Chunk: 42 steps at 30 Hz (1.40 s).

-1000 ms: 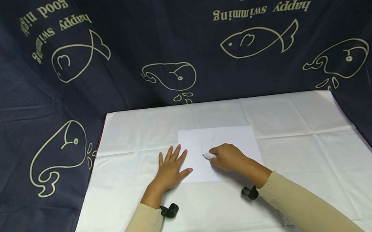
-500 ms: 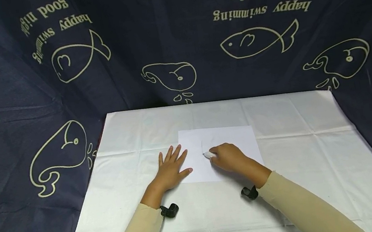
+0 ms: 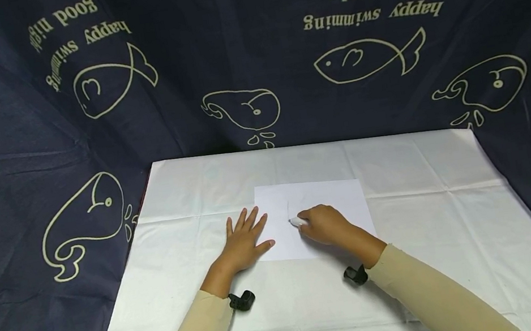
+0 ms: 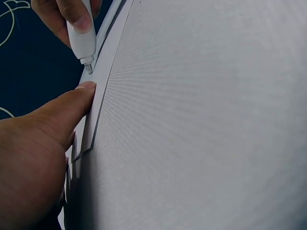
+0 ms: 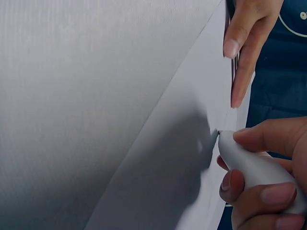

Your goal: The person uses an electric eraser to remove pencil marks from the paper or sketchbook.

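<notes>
A sheet of white paper point(image 3: 282, 240) lies on the cloth-covered table. My left hand point(image 3: 243, 246) rests flat on its left side, fingers spread. Over the middle of the sheet my right hand point(image 3: 327, 225) grips a thick white pen point(image 3: 297, 222), its narrow tip pointing left and right at the paper. In the left wrist view the pen point(image 4: 82, 40) shows a tapered shoulder and a small metal tip. The right wrist view has thumb and fingers curled round the pen point(image 5: 259, 170). A faint thin line point(image 3: 288, 208) runs up the paper from the tip.
White creased cloth point(image 3: 421, 211) covers the table. Behind and beside it hangs a dark blue curtain point(image 3: 299, 114) printed with fish, whales and lettering. A small black camera point(image 3: 242, 300) is worn at the left wrist, another black camera point(image 3: 356, 275) at the right.
The right hand and the pen tip shift only very slightly about the same spot. The left hand and the paper stay where they were.
</notes>
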### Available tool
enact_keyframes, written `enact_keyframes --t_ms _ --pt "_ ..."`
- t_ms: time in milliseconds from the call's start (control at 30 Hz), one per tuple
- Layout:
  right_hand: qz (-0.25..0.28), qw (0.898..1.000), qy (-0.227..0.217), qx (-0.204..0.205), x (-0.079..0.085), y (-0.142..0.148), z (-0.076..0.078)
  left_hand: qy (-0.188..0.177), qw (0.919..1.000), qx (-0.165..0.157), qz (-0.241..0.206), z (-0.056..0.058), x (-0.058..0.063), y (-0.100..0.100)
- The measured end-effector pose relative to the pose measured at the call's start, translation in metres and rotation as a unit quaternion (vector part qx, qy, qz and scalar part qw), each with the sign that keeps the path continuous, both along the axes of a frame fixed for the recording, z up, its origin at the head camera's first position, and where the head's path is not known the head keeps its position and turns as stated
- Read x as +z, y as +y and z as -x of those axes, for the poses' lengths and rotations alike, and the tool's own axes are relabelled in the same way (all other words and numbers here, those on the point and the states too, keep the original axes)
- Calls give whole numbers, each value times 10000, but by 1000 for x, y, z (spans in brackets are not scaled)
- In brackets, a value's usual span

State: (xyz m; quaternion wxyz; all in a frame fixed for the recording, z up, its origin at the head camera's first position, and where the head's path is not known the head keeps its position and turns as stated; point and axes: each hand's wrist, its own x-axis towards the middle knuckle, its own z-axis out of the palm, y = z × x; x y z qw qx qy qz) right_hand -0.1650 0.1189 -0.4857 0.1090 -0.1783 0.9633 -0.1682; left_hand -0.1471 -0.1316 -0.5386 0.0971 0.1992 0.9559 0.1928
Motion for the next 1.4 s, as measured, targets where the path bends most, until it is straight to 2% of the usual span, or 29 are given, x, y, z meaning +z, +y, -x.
enact_keyframes --t_ms 533,1000,1200,1400 --pt "15 9999 64 -77 -1 1 1 -17 10000 -12 -29 0 1 0" --pt "103 9999 -62 -41 0 -1 2 4 10000 -9 -9 0 1 0" --pt "43 9999 46 -124 0 -1 2 -5 10000 -9 -26 0 1 0" --pt "15 10000 -35 -17 -1 -1 3 12 10000 -17 -25 0 0 0"
